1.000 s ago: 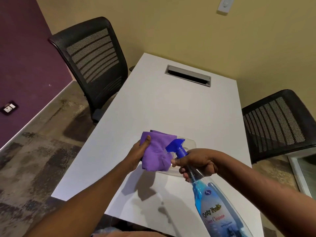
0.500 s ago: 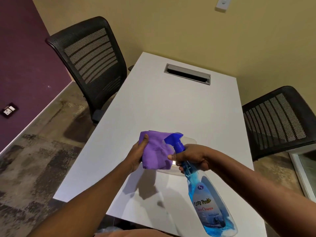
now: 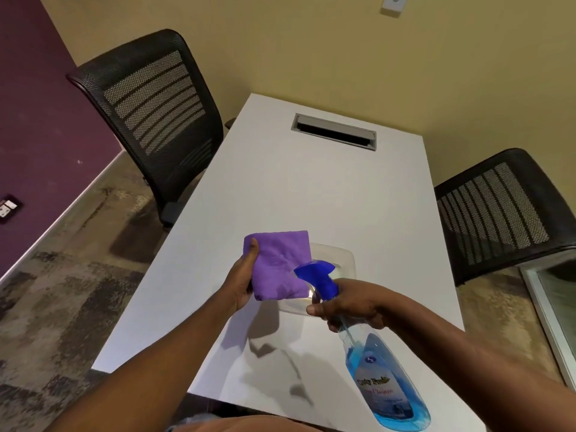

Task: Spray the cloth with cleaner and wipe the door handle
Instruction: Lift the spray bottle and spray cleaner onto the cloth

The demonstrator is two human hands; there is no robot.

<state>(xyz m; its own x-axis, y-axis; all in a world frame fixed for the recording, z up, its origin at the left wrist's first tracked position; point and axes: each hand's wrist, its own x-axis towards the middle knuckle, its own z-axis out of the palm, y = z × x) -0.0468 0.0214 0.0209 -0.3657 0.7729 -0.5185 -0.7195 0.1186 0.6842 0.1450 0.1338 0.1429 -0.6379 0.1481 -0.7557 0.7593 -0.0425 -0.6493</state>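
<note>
A folded purple cloth [image 3: 277, 263] is held up over the white table [image 3: 327, 194] by my left hand [image 3: 241, 280], thumb on its front. My right hand [image 3: 347, 302] grips the neck of a clear spray bottle [image 3: 385, 381] of blue cleaner, tilted toward me. Its blue nozzle [image 3: 316, 274] points at the cloth from close range, just to the cloth's right. No door handle is in view.
A clear plastic tray [image 3: 339, 257] lies on the table under the hands. A grey cable slot [image 3: 335, 131] sits at the table's far end. Black mesh chairs stand at the left [image 3: 152, 110] and the right [image 3: 501, 210]. A glass door edge [image 3: 554, 294] shows at right.
The cloth has been raised and turned flatter toward the nozzle. The bottle has shifted slightly left and closer to the cloth.
</note>
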